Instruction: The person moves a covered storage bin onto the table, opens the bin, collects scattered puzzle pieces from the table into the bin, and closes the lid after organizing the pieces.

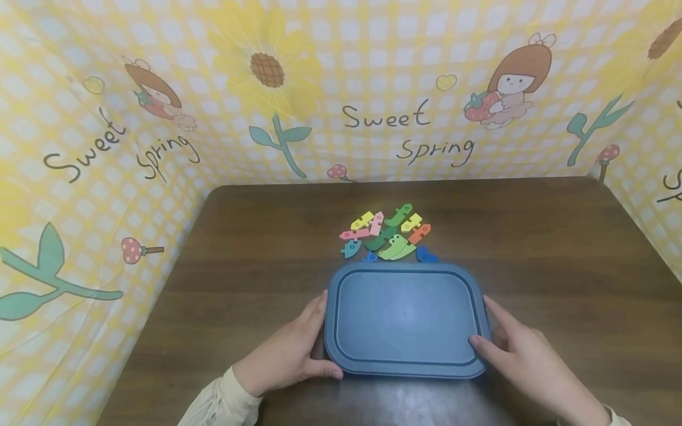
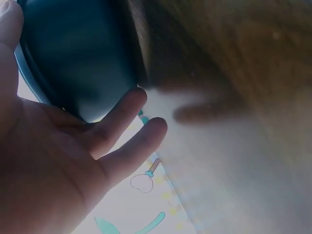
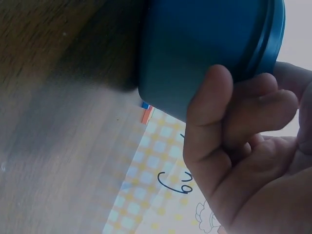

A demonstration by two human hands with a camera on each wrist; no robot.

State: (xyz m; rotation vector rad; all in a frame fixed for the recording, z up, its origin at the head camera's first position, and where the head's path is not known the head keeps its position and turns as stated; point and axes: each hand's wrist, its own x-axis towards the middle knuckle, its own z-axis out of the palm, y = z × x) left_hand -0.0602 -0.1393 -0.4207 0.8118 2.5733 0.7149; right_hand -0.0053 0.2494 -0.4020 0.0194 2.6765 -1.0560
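Cream-sleeved left hand [image 1: 290, 358]: spread, its fingers reaching up along the box's left wall and its thumb stretched across to the lower left corner; in the left wrist view two fingers extend straight and apart, though that view does not settle whether their tips touch the wall.
Right hand [image 1: 524, 355]: pinches the box's right edge, thumb laid on the lid and the other fingers bent below the rim, one of them up against the side wall in the right wrist view.
Blue box [image 1: 405, 319]: lower middle of the frame, between the two hands, a smooth, plastic-looking rectangle with rounded corners and side walls that slope inward toward the base.
Lid [image 1: 406, 281]: matte and flat, with a raised border and a narrow groove running round the centre panel.
Toy pieces [image 1: 382, 238]: just above the box in the frame, a loose cluster of flat shapes with tabs and notches, in green, yellow, pink, orange, teal and blue, some overlapping.
Crocodile face [image 1: 396, 248]: pale green, at the cluster's lower edge.
Table [image 1: 256, 236]: dark brown, streaked with wood grain, glossy below the box.
Cloth [image 1: 362, 35]: yellow-and-white check across the upper frame, creased at left, printed with sunflowers and the words "Sweet Spring."
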